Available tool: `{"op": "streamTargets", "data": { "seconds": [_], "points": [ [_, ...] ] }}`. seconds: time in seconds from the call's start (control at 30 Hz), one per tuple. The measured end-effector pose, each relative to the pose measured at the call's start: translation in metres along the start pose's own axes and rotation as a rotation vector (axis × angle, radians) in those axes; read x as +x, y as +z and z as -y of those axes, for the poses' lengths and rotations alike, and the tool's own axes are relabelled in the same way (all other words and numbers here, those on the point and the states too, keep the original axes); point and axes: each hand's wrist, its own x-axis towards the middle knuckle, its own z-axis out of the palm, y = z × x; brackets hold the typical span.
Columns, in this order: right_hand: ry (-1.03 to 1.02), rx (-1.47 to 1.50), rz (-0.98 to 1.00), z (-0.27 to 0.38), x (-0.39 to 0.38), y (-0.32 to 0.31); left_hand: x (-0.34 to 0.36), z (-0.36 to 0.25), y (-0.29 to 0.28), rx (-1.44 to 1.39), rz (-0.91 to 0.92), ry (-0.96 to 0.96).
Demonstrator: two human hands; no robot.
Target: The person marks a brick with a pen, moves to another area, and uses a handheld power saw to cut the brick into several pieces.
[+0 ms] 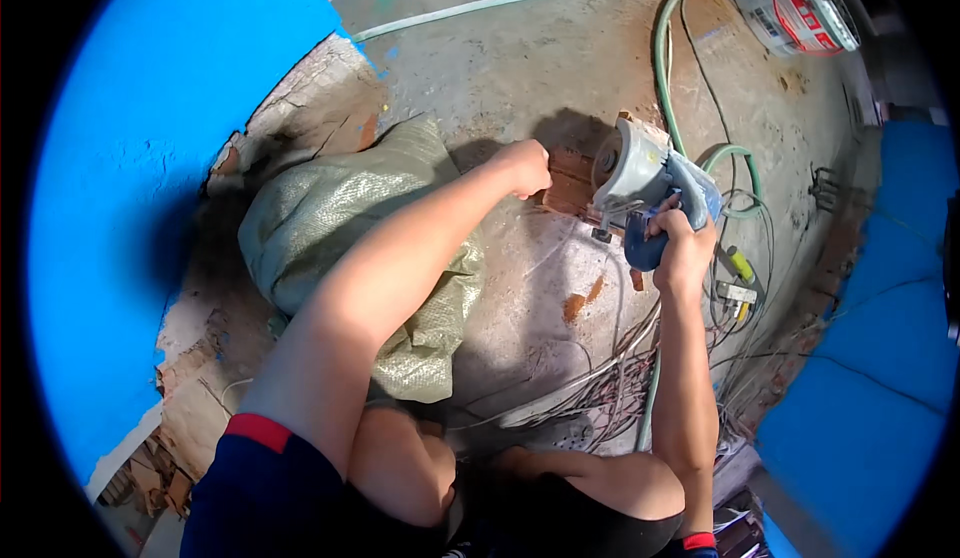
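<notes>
My right hand (685, 243) is wrapped round the handle of a blue hand-held power saw (705, 183) with a grey guard. The saw's blade side rests on or just over a reddish-brown brick (568, 194) on the floor. At the brick's left end is my left hand (522, 169), its fingers closed on that end. The guard and saw body hide the brick's right part, and whether the blade touches it I cannot tell. Just left of my left forearm lies a pale green woven sack (330, 198).
A green hose (660, 48) and thin cables run along the right side. Tangled wires (590, 388) lie near my knees. A power strip (738, 293) sits at right. Reddish brick chips (575, 306) are scattered below the saw. A white-and-red bucket (790, 13) stands far right, between blue walls.
</notes>
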Motion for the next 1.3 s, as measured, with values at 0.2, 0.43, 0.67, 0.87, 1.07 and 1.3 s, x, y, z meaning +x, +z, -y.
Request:
{"op": "streamTargets", "data": {
  "seconds": [0.2, 0.43, 0.67, 0.87, 1.07, 1.3],
  "points": [
    [0.007, -0.058, 0.015, -0.004, 0.012, 0.023, 0.008, 0.009, 0.013, 0.09, -0.098, 0.05],
    [0.026, -0.088, -0.005, -0.01, 0.016, 0.028, -0.003, -0.001, 0.007, 0.025, -0.097, 0.043],
    [0.056, -0.24, -0.02, -0.021, 0.026, 0.031, -0.011, -0.011, 0.001, 0.013, -0.049, 0.041],
    [0.05, -0.206, -0.032, -0.017, 0.017, 0.037, -0.008, -0.006, 0.004, 0.019, -0.072, 0.063],
    [0.137, -0.112, 0.017, -0.005, -0.008, 0.028, 0.004, 0.005, 0.006, 0.011, -0.15, 0.059],
    [-0.043, -0.004, -0.095, 0.03, -0.018, -0.02, -0.005, -0.007, -0.002, 0.123, -0.096, 0.029]
  ]
}}
